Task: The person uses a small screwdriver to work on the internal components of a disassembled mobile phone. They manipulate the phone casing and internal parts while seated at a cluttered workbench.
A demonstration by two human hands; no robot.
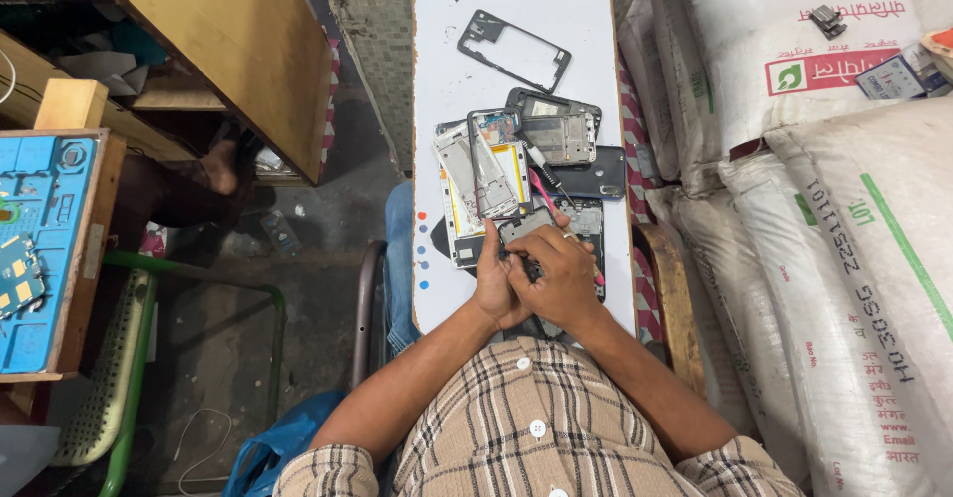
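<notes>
While the white board (447, 50) lies across the lap as a bench, the left hand (493, 284) and right hand (561, 279) close together on an opened phone (581, 221) at its near end, spare phone parts (516, 149) pushed just beyond.

We saw a white board (447, 110) dotted with red and blue spots, a black phone frame (513, 50), a pink-handled tool (541, 191), a beige-and-brown plaid shirt (526, 427), a blue work mat (40, 249), and white sacks (854, 259) striped green.
</notes>
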